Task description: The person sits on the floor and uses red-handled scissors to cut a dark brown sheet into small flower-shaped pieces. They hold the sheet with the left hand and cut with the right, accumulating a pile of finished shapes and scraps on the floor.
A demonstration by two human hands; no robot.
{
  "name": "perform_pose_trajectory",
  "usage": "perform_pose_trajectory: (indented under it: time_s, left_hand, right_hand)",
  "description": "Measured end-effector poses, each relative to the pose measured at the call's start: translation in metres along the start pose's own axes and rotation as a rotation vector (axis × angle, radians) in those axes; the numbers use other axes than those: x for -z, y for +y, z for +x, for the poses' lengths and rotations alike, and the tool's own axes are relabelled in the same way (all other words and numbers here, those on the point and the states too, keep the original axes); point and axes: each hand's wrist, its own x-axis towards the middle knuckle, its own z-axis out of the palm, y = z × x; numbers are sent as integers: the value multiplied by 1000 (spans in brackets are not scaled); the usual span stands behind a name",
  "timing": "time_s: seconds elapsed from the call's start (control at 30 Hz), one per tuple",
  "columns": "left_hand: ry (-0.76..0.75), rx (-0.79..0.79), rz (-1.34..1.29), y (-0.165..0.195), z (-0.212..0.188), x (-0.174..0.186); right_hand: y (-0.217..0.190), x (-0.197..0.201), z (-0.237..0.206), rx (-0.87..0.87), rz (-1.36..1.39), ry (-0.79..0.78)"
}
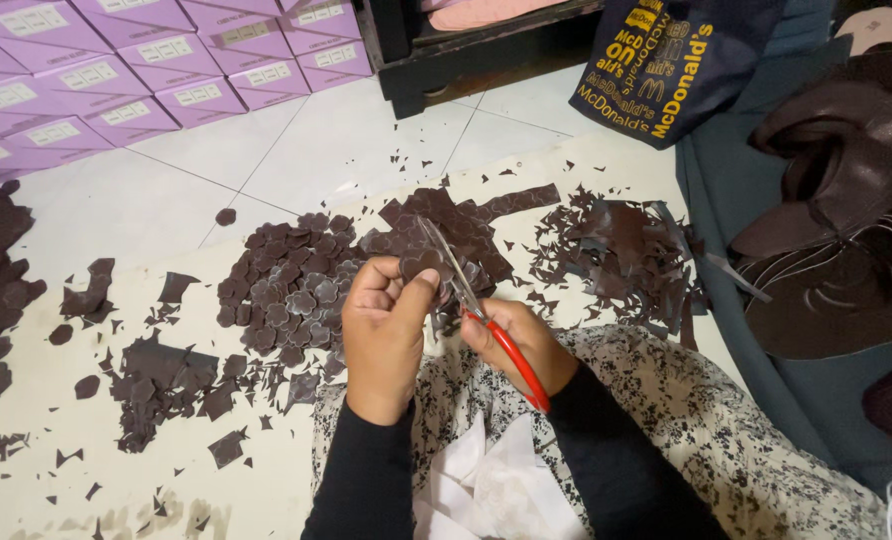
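Observation:
My left hand (384, 325) pinches a small dark brown flower-shaped piece (418, 262) between thumb and fingers. My right hand (518, 340) grips red-handled scissors (486, 318), whose steel blades reach up against the edge of that piece. Just beyond my hands lies a heap of cut flower shapes (286, 290) in the same dark brown material. Uncut sheets with scalloped edges (456, 225) lie behind the blades.
A pile of jagged offcuts (621, 255) lies to the right and scattered scraps (156, 375) to the left on a cream mat. Stacked lilac boxes (116, 70) stand at the far left, a dark printed bag (656, 60) at the back, dark shoe uppers (846, 210) on the right.

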Motion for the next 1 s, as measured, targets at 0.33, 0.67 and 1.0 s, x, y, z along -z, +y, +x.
perform_pose_trajectory:
  time_s: [0.33, 0.67, 1.0]
  left_hand:
    - [27, 55, -31, -2, -1, -2]
    - [62, 36, -4, 6, 1, 2]
    - [90, 37, 32, 8, 3, 4]
  right_hand:
    - [-5, -2, 1, 13, -22, 18]
    - [-6, 2, 0, 16, -205, 50]
    - [-15, -1, 1, 1, -218, 57]
